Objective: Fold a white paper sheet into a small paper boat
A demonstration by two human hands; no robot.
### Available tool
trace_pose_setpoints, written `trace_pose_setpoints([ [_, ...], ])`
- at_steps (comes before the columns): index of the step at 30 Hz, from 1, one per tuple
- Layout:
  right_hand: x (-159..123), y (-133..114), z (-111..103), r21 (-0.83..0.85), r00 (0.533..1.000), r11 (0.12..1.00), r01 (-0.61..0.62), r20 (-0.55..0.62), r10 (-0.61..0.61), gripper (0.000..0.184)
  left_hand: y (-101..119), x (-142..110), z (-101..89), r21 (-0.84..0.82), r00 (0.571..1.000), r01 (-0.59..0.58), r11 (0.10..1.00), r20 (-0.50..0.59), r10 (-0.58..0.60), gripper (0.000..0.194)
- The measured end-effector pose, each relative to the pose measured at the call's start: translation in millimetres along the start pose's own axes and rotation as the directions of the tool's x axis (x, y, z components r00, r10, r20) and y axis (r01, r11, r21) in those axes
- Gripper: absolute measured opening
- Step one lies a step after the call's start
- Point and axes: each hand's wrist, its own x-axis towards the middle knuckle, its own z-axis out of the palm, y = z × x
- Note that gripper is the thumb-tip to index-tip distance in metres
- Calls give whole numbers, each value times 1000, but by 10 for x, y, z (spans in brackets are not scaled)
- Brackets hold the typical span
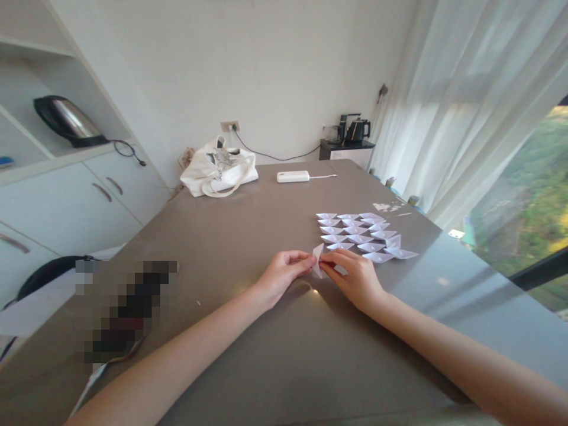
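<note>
Both my hands meet over the grey table, pinching a small folded piece of white paper between them. My left hand grips its left side with thumb and fingers closed. From the right, my right hand pinches the other side, fingers curled. Just beyond my right hand lie several folded white paper boats in neat rows on the table.
A white bag and a white power bank with its cable lie at the table's far end. Paper scraps sit beyond the boats. A kettle stands on the left shelf; curtains and a window are at right.
</note>
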Motion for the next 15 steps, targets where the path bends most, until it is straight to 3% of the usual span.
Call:
trace_pose_setpoints([
  [7,5,4,-6,6,1000,1000,15,-25,-15,15,79,-27,26,-104,998,57,993,39,-53,25],
  [11,-5,-12,0,21,1000,999,27,5,-27,15,99,-25,3,-65,990,80,995,121,-71,25],
  [15,-7,-23,-5,21,999,999,31,16,-32,16,74,-14,-25,-58,989,89,994,122,-81,27],
])
